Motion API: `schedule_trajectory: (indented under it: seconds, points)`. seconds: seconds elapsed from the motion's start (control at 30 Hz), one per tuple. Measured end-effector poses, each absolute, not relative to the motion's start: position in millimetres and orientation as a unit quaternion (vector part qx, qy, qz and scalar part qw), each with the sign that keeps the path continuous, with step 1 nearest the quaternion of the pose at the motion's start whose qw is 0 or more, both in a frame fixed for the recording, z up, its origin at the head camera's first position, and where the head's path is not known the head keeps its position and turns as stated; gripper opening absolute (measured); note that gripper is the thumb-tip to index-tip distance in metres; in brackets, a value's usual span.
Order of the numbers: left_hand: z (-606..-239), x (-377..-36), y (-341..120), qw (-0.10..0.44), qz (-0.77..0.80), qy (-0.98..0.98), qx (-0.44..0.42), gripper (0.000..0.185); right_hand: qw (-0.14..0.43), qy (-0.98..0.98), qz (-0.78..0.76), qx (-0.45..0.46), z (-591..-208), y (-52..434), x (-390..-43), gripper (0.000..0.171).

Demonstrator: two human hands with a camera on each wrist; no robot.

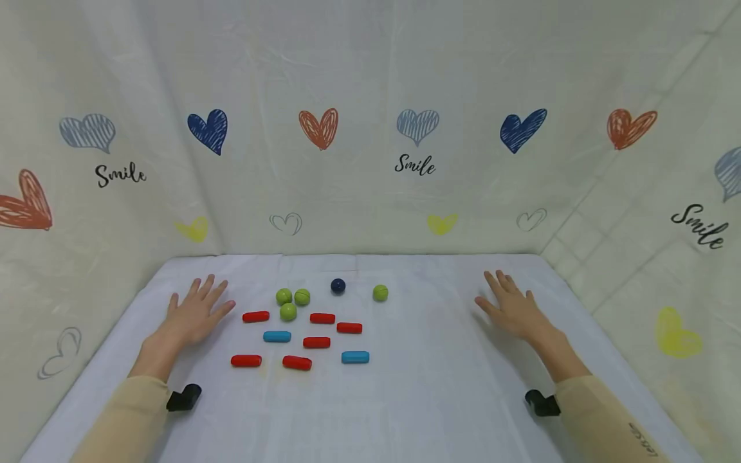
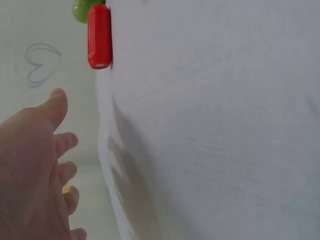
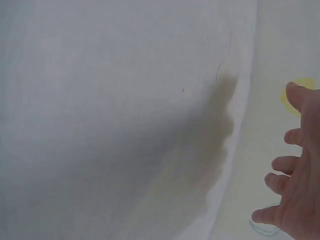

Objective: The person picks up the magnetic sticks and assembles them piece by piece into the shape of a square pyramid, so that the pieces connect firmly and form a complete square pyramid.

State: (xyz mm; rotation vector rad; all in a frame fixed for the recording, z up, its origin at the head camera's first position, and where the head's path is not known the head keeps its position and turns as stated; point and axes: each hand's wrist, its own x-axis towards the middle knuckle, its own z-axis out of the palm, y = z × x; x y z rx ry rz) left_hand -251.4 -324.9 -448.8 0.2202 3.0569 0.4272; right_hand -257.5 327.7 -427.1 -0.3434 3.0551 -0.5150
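Left hand (image 1: 193,315) flat on white cloth-covered table (image 1: 417,399), fingers (image 1: 204,287) spread, holding nothing; small red plastic capsule-shaped block (image 1: 255,316) at its 3 o'clock, near; right hand (image 1: 512,308) flat, fingers splayed, well apart from pieces

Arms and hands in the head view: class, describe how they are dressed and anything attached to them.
Both hands, left hand and right hand, are bare: no gloves, and no rings visible. Each arm wears a long beige sleeve; the right sleeve carries small dark lettering near the forearm. A small black device sits at each wrist, the other here.
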Motion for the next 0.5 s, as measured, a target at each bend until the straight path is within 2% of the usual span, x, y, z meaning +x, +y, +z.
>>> schedule_trajectory:
  seconds: [0.27,0.5]
  points:
    - [-441.6,-246.2,-305.9,0.001,0.147,0.985,0.092,0.072,-0.022,0.959,-0.237,-0.157,-428.0,303.2,-253.9,0.072]
    - [-436.3,-240.9,-278.9,-0.015,0.164,0.98,0.108,0.065,-0.055,0.943,-0.27,-0.189,-434.0,279.7,-256.0,0.057]
